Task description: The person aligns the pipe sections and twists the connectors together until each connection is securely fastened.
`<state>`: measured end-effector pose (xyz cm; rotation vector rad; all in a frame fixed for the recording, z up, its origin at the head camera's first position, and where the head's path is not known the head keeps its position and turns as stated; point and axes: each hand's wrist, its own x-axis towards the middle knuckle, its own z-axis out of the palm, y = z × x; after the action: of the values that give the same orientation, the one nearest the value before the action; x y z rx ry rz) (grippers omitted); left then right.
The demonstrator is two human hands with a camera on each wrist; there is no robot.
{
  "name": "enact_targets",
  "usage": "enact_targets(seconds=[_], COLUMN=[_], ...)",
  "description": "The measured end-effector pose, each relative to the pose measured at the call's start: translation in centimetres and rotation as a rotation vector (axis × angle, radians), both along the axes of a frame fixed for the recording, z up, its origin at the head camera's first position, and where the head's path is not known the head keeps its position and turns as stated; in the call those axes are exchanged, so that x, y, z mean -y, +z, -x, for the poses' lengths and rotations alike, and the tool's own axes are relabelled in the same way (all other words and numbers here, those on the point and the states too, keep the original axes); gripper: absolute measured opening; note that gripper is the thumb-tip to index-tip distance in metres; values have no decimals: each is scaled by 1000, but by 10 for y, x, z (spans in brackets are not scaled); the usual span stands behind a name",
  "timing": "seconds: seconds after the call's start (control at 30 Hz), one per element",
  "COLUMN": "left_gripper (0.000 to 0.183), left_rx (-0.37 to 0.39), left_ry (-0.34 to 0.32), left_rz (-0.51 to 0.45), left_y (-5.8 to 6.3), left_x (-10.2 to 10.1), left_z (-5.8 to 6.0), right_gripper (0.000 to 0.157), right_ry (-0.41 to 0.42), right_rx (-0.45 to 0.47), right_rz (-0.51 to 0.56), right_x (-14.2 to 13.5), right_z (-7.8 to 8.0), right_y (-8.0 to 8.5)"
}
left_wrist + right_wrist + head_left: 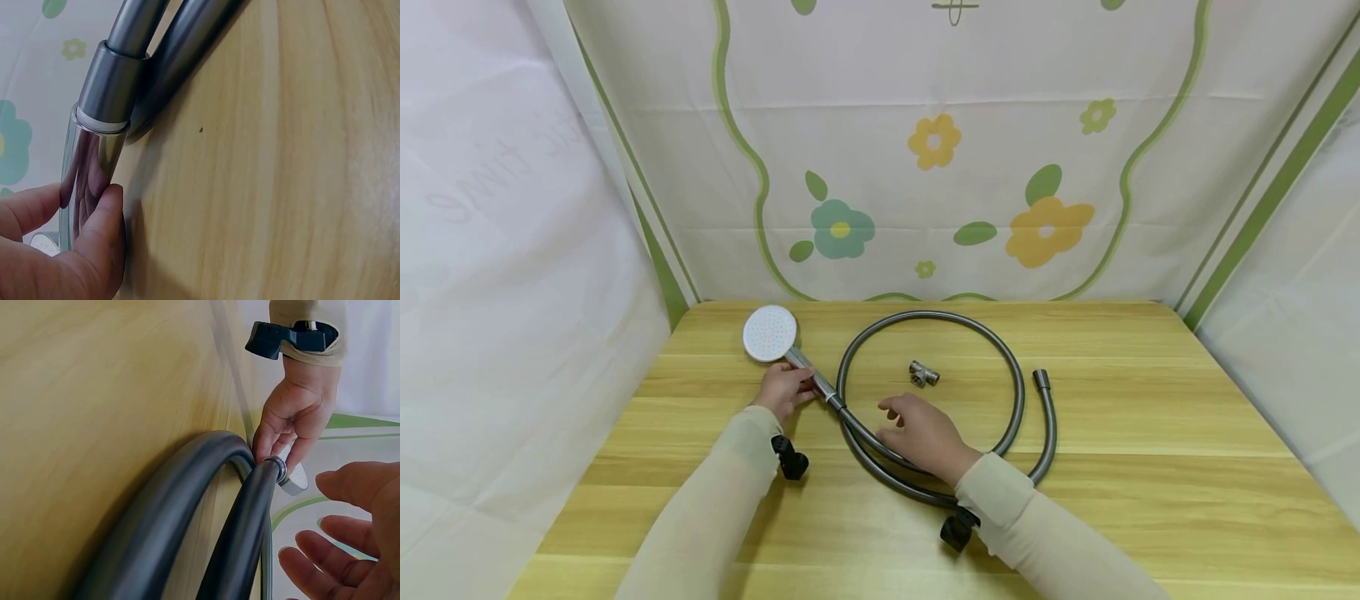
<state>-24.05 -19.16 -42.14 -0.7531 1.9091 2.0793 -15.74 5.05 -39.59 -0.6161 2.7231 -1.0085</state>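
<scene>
A shower head (770, 333) with a white round face lies at the left of the table, its chrome handle (94, 156) running down to the right. My left hand (784, 390) pinches that handle between thumb and fingers. At the handle's end sits the grey collar of a shower hose (1017, 383), with a thin white ring showing at the joint. The hose loops across the table, and its other end (1041, 380) lies loose at the right. Over the near part of the loop is my right hand (925, 433), fingers loosely bent and apart, holding nothing.
A small metal tee fitting (923, 373) lies inside the hose loop. The wooden table (1150, 517) meets a flowered cloth (880, 167) at the back, with white cloth on both sides. Each wrist carries a small black camera (792, 460).
</scene>
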Motion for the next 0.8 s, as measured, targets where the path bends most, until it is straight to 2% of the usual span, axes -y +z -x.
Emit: enact_targets(seconds=[0.8], left_gripper=[44], left_rx=[-4], left_ry=[0], left_rz=[34], left_y=[0], left_x=[1], left_z=[0], right_gripper=[41], right_ry=[-3], right_rx=[-56], right_rz=[-31], right_x=[-11], right_z=[-8], right_y=[7])
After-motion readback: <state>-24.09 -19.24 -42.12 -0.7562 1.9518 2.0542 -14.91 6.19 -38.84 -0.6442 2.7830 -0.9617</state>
